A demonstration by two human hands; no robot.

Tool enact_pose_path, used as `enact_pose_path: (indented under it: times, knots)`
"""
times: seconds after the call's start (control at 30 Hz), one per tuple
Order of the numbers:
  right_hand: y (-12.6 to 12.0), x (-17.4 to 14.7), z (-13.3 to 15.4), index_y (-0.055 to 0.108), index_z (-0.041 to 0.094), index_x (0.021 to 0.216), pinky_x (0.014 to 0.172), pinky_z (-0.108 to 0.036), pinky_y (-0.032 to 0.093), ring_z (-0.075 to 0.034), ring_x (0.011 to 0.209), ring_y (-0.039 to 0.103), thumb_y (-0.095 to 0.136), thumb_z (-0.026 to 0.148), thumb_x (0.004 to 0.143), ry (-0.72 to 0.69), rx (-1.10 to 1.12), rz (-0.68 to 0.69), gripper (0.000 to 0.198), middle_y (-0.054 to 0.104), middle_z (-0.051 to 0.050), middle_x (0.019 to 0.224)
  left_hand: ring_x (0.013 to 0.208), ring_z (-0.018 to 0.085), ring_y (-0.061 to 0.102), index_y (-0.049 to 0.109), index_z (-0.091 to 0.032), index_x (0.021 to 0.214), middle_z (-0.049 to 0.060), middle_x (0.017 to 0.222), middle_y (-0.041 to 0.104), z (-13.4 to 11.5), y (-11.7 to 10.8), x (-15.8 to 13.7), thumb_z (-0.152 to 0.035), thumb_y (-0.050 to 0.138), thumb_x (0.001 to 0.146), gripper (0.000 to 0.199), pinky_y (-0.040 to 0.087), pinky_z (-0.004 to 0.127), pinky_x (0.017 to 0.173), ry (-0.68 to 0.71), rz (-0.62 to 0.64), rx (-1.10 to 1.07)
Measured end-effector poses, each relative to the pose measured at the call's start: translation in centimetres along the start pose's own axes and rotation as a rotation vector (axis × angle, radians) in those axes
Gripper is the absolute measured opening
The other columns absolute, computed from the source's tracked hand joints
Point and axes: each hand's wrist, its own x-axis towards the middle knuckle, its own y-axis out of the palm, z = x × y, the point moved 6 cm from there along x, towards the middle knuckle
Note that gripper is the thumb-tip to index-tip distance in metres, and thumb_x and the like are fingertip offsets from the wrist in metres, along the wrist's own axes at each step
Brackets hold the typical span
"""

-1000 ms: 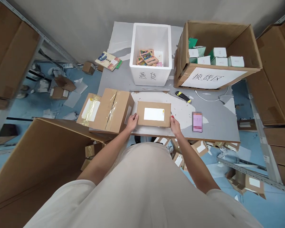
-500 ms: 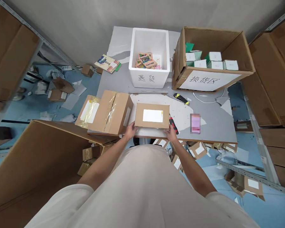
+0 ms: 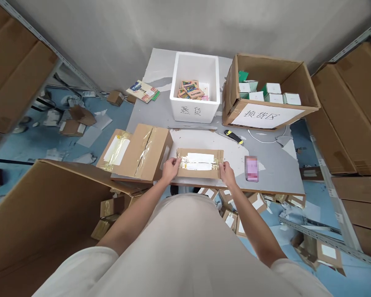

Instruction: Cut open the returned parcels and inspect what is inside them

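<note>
A small brown cardboard box (image 3: 198, 173) is between my hands near the front edge of the table. Clear tape runs over both ends of its facing side, and a white label crosses the middle seam. My left hand (image 3: 171, 168) grips the box's left end, thumb on the taped face. At the opposite end, my right hand (image 3: 227, 172) is closed on the right edge. Fingers behind the box are hidden. Just left of my left hand sits a larger taped cardboard box (image 3: 153, 144), with another labelled box (image 3: 114, 150) beside it.
At the back stand a white foam bin (image 3: 194, 110) with several colourful packs and a large carton (image 3: 266, 119) of white-and-green boxes. A yellow-black utility knife (image 3: 234, 137) and a pink blurred rectangle (image 3: 251, 168) lie right. A big open carton (image 3: 49, 198) stands lower left.
The small box has been turned, so a taped seam face shows instead of the plain labelled one. My hands moved up its ends. The red-black knife beside it is out of sight.
</note>
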Motion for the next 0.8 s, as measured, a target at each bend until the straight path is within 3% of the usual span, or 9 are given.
enact_pose_path:
  times: [0.17, 0.33, 0.5, 0.6, 0.67, 0.8]
  knots:
    - [0.6, 1.6, -0.5, 0.053, 0.022, 0.094, 0.078, -0.034, 0.043, -0.025, 0.089, 0.061, 0.038, 0.060, 0.086, 0.052, 0.080, 0.010, 0.041, 0.068, -0.011, 0.095, 0.073, 0.020, 0.059, 0.064, -0.018, 0.074, 0.005, 0.075, 0.067, 0.2, 0.7, 1.3, -0.057, 0.049, 0.084, 0.043, 0.042, 0.029, 0.069, -0.038, 0.024, -0.014]
    - [0.6, 1.9, -1.8, 0.057, 0.021, 0.095, 0.081, -0.034, 0.047, -0.022, 0.092, 0.061, 0.037, 0.064, 0.085, 0.018, 0.199, 0.042, 0.048, 0.069, -0.009, 0.099, 0.078, 0.021, 0.062, 0.067, -0.017, 0.080, 0.006, 0.078, 0.069, 1.6, 1.0, 1.4, -0.055, 0.041, 0.088, 0.046, 0.046, 0.030, 0.073, -0.031, 0.072, -0.140]
    - [1.9, 1.0, -4.9, 0.058, 0.018, 0.106, 0.077, -0.035, 0.052, -0.019, 0.087, 0.065, 0.037, 0.061, 0.084, 0.011, 0.502, 0.138, 0.053, 0.068, -0.009, 0.101, 0.097, 0.022, 0.065, 0.066, -0.015, 0.107, 0.012, 0.105, 0.070, 4.7, 2.2, 0.0, -0.046, 0.042, 0.088, 0.044, 0.052, 0.035, 0.085, -0.098, 0.124, -0.472]
    - [2.5, 0.3, -6.3, 0.054, 0.018, 0.117, 0.088, -0.039, 0.051, -0.021, 0.102, 0.063, 0.052, 0.051, 0.078, -0.005, 0.510, 0.139, 0.051, 0.064, -0.012, 0.118, 0.109, 0.022, 0.064, 0.061, -0.015, 0.119, 0.014, 0.122, 0.065, 6.5, 2.9, -0.9, -0.036, 0.051, 0.081, 0.044, 0.049, 0.040, 0.098, -0.131, 0.158, -0.558]
    - [3.1, -0.1, -6.4, 0.051, 0.020, 0.124, 0.097, -0.042, 0.047, -0.023, 0.112, 0.060, 0.061, 0.041, 0.071, -0.025, 0.495, 0.168, 0.059, 0.059, -0.012, 0.128, 0.118, 0.025, 0.060, 0.058, -0.015, 0.124, 0.015, 0.128, 0.062, 7.1, 3.5, -1.4, -0.031, 0.062, 0.072, 0.055, 0.044, 0.043, 0.104, -0.099, 0.205, -0.565]
    - [4.5, -0.5, -5.7, 0.044, 0.022, 0.132, 0.101, -0.045, 0.045, -0.025, 0.119, 0.056, 0.067, 0.033, 0.065, -0.034, 0.447, 0.219, 0.071, 0.056, -0.012, 0.133, 0.125, 0.029, 0.054, 0.055, -0.012, 0.127, 0.017, 0.125, 0.063, 6.9, 4.9, -2.2, -0.032, 0.074, 0.060, 0.072, 0.039, 0.046, 0.109, -0.048, 0.321, -0.578]
